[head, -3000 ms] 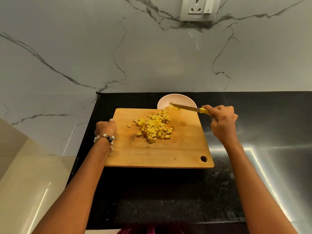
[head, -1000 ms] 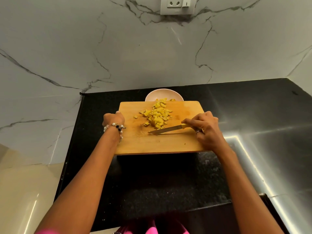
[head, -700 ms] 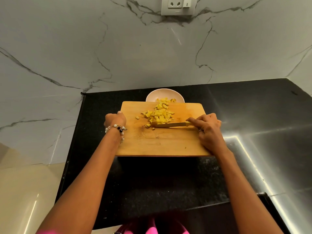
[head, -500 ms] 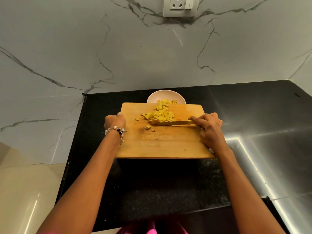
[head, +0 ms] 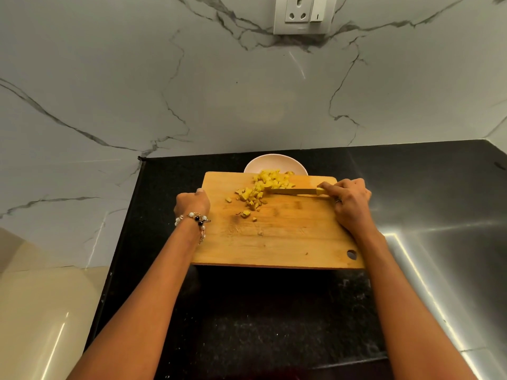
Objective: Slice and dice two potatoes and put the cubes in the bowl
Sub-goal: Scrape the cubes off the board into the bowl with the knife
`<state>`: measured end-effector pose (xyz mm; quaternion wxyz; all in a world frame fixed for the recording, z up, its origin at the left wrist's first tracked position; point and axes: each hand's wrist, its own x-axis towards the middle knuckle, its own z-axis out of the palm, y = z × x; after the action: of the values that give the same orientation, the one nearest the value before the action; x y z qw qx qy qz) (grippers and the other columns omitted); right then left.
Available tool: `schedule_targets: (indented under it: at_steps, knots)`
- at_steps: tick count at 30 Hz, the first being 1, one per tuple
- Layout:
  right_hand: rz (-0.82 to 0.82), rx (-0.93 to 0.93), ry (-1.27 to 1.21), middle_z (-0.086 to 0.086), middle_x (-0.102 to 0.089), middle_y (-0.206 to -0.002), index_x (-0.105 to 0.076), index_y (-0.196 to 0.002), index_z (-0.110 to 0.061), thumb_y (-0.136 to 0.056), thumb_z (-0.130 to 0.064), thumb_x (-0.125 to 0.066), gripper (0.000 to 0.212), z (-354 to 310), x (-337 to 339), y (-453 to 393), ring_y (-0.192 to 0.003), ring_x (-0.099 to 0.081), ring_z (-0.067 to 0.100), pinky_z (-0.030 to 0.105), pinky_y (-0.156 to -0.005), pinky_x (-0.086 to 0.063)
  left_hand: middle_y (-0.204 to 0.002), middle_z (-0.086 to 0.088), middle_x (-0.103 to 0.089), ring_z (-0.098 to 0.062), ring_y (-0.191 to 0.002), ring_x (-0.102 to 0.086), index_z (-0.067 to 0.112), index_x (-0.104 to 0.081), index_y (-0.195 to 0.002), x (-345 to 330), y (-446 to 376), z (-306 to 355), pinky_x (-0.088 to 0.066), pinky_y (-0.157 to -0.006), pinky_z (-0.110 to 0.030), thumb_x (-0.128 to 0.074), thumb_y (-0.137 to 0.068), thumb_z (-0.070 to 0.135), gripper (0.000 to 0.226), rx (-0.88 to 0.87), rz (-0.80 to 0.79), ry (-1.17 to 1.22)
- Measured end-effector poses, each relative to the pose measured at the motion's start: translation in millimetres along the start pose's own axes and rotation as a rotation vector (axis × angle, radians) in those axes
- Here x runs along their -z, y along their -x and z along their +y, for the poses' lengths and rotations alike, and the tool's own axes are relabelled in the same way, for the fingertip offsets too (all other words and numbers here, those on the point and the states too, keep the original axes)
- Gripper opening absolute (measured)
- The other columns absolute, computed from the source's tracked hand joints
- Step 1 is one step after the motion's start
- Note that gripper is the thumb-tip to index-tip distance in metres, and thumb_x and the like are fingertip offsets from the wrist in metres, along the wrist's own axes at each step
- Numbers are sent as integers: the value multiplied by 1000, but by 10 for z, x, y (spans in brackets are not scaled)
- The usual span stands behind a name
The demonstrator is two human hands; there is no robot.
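Head view. Cutting board [head: 277, 237]: wooden, on a black counter [head: 274, 311], its far edge over a white bowl [head: 255, 163]. Potato cubes [head: 263, 187]: heaped at the board's far edge beside the bowl, a few strays nearer. Knife [head: 293, 191]: blade flat against the heap. Right hand [head: 348, 201]: grips the knife handle. Left hand [head: 192, 202]: curled round the board's left edge; beaded bracelet [head: 193, 218] at the wrist.
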<state>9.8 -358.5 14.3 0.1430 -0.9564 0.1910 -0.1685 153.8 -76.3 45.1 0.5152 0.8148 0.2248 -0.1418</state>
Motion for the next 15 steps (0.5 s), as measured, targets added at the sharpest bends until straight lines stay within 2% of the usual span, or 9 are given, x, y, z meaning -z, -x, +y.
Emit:
schedule_targets:
  at_steps: [4,9,15]
  knots:
    - [-28,-31,3,8,-55,-111,-62,-125,-23,-95,-10,-51,34,-5,-45,-96,-105,-36,25,32,-88,-19,-110,-11,-61,-24,-93,-59,6,-60,-111,-23,-4,-1,-45,-72,-34,-52,-94,30,30,2,-2,-1]
    - [-10,-44,-4,8,-54,-108,-61,-125,-26,-96,-17,-52,32,-33,-63,-206,-108,-36,28,37,-90,-24,-114,-11,-57,-22,-89,-54,8,-54,-119,-22,15,13,-43,-73,-34,-52,-94,29,32,28,-4,12]
    - [31,-84,8,9,-54,-106,-61,-126,-24,-98,-14,-49,32,-110,-61,-292,-108,-34,30,42,-92,-26,-111,-10,-57,-20,-85,-52,8,-56,-113,-25,63,32,-42,-73,-34,-52,-95,29,28,24,-8,7]
